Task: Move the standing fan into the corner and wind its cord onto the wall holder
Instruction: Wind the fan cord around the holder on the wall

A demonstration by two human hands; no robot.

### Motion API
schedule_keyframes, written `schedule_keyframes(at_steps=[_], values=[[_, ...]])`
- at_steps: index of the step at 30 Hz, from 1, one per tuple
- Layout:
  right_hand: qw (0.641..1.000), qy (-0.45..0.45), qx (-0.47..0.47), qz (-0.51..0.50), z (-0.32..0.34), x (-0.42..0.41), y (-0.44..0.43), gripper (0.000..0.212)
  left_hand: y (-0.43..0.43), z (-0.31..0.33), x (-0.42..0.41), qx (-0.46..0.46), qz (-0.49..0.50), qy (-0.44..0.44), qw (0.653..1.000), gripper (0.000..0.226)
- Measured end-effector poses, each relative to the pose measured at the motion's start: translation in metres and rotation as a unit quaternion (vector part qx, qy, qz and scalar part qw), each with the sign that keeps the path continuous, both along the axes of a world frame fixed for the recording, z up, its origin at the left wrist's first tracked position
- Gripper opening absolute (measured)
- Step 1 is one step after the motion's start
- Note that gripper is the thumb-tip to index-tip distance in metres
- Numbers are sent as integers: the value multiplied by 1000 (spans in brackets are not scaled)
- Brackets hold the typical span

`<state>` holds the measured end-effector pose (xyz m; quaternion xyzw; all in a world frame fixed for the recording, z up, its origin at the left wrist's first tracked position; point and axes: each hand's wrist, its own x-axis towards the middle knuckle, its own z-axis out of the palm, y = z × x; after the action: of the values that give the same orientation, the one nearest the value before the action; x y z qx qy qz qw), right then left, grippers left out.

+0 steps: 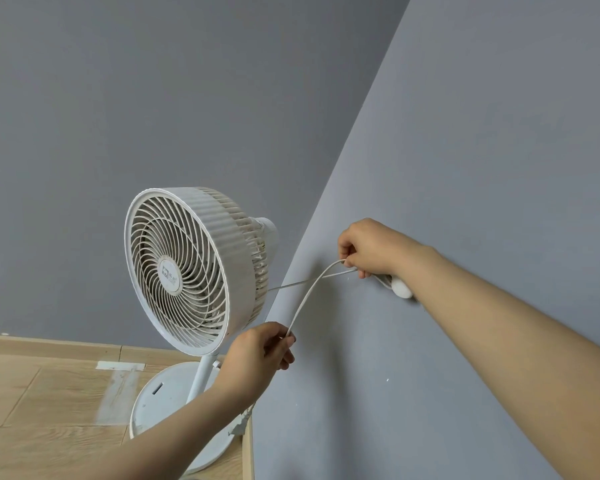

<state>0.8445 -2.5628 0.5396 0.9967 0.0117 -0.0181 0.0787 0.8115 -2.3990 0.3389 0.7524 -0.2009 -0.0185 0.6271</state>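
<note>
Fingers (352,263) of the right hand (371,247) pinch the thin white cord (307,296) beside the small white wall holder (401,289) on the grey wall (465,168); left hand (260,351) fingers clamp the cord lower down, white standing fan (187,271) upright in the corner on the wooden floor (49,393).

There is only one view, from a wide-angle camera on the person's head. It looks forward and a little down into a room corner where two grey walls (465,168) meet. The view is tilted, so the corner line leans toward 1 o'clock. The camera is near: both forearms enter from 5 and 7 o'clock. The standing fan (184,271) is near the centre, and the wooden floor (42,393) fills the 8 o'clock part.
</note>
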Motion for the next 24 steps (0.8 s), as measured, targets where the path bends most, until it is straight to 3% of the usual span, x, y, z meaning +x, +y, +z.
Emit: schedule_keyframes(at_steps=[8,13,18,24], values=[[1000,-12,7,-20,9,11,-19,11,-13,-1,7,-14,-8,7,1000,12],[998,26,20,-61,19,22,-23,9,-19,3,11,-14,-9,-1,1000,13],[994,65,15,-88,26,27,-22,24,-26,9,17,-34,-2,-3,999,12],[994,44,-4,-102,28,27,-22,32,-29,13,18,-39,-2,-13,999,12]])
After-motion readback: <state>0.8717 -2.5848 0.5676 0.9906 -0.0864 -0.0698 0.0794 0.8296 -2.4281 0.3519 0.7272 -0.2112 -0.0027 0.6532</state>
